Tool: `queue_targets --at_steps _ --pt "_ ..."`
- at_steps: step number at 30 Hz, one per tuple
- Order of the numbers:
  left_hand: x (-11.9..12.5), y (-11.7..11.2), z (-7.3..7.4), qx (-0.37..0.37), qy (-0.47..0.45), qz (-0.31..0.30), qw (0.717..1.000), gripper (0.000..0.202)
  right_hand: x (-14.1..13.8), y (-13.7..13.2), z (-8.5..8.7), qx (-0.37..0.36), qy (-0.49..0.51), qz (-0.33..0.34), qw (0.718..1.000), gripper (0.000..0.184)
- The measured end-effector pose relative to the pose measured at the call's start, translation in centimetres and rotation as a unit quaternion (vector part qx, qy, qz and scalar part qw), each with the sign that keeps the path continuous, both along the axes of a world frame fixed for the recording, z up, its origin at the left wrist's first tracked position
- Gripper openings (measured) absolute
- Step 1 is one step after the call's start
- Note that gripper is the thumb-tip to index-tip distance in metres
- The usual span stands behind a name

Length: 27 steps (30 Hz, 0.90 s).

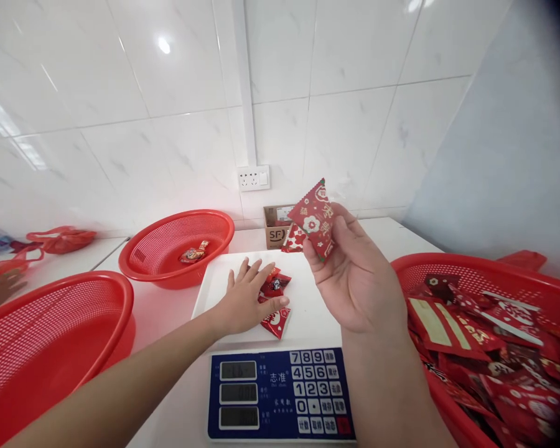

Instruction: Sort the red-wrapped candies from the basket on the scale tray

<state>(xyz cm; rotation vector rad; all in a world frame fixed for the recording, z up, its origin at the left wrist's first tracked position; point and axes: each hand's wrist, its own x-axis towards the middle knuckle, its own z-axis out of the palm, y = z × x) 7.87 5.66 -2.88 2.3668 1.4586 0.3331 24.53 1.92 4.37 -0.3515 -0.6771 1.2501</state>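
Observation:
My right hand (pixel 350 267) is raised above the right side of a white scale (pixel 310 317), its fingers closed on a small red snack packet (pixel 313 218) with white flowers and a zigzag edge. A cream packet with red flowers (pixel 292 239) shows just behind it; whether my fingers also grip that one I cannot tell. Over the scale's plate, my left hand (pixel 245 305) is open, fingers spread, partly covering several red packets (pixel 275 320) there. Whether its palm touches them is hidden. The scale's blue panel (pixel 280 395) faces me with keys and small displays.
At right a red basket (pixel 448 258) holds many red packets. A red basket (pixel 186 218) at back left has a few packets; another (pixel 121 311) is nearer. A cardboard box (pixel 275 236) stands by the tiled wall. Another person's blurred hand (pixel 0 287) and red bags (pixel 63 239) are far left.

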Motion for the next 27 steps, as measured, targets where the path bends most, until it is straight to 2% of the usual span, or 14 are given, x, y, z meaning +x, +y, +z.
queue_targets --at_steps 2,6,8,15,19,23,25,27 --pt "0.2 0.3 -0.1 0.015 -0.019 -0.018 1.0 0.072 0.1 -0.1 0.1 0.008 0.004 0.009 1.0 0.011" --pt "0.4 0.1 -0.2 0.073 -0.045 -0.024 0.996 0.032 0.2 -0.3 0.3 0.005 0.027 0.021 0.999 0.013" --pt "0.3 -0.2 -0.2 0.096 -0.058 -0.023 0.993 0.023 0.1 -0.4 0.3 0.004 0.023 0.021 1.0 0.012" --pt "-0.4 -1.5 0.8 0.121 -0.089 -0.015 0.989 0.018 0.3 -0.3 0.0 0.017 -0.017 0.015 1.0 0.017" --pt "-1.0 -2.4 1.7 0.091 -0.102 0.011 0.99 0.02 0.4 -0.3 0.1 0.015 -0.017 0.01 1.0 0.017" --pt "-1.5 -2.7 1.5 0.086 -0.071 -0.014 0.994 0.023 0.3 -0.3 0.3 0.004 0.002 0.009 1.0 0.013" --pt "-1.2 -2.6 1.2 0.087 -0.042 -0.011 0.995 0.031 0.2 -0.3 0.3 0.003 -0.003 0.008 1.0 0.012" --pt "-0.4 -2.4 1.0 0.061 -0.004 0.007 0.998 0.052 0.2 -0.2 0.2 0.006 -0.015 0.006 1.0 0.013"
